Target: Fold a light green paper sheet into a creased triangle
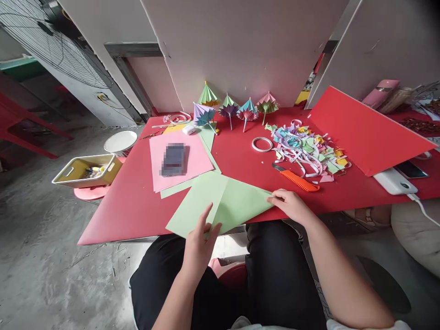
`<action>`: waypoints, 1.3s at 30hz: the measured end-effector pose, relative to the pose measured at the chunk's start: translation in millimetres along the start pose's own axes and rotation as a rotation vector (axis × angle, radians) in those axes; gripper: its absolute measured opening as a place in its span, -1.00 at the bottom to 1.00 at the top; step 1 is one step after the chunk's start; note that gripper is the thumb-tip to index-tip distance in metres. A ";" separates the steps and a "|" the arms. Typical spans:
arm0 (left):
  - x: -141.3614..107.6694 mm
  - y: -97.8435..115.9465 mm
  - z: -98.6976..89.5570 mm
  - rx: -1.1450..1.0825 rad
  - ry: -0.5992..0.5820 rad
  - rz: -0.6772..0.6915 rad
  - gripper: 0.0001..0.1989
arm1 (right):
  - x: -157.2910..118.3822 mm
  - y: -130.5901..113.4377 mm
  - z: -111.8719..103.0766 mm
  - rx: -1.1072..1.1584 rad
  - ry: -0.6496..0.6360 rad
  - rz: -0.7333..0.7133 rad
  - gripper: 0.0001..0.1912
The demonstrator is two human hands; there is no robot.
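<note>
A light green sheet of paper point(240, 201), partly folded over on itself, lies at the table's front edge. My right hand point(290, 205) pinches its pointed right corner. At the near edge of the sheet is my left hand point(202, 234), index finger stretched out and thumb apart, resting on the paper. Beyond the sheet, an orange utility knife point(299, 180) lies with its blade end pointing left. Pink paper sheets point(199, 158) are stacked on green ones to the left, with a blurred dark phone-like object point(173, 159) on top.
Several folded paper umbrellas point(247, 110) stand at the back of the red table point(127, 206). Paper scraps point(309, 149) are heaped beside a tape roll point(261, 144). A red board point(371, 133) leans at the right near a white power bank point(395, 182). A yellow basket point(85, 170) sits left.
</note>
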State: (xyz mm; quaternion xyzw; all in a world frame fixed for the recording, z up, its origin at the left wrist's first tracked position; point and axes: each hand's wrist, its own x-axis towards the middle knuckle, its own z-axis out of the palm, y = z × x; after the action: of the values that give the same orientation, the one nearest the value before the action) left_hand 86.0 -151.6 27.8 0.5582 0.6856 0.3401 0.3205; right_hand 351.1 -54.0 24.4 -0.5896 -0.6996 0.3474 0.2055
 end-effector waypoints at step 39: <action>61.7 20.8 -8.3 0.872 -0.372 0.625 -0.31 | 35.7 -16.2 15.0 -0.337 -0.004 -0.087 -0.81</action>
State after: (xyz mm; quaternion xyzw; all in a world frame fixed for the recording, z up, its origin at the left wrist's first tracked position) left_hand 80.0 -88.8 45.9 0.8658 0.4968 0.0001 0.0600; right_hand 321.7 -24.1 21.7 -0.5840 -0.7732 0.2174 0.1172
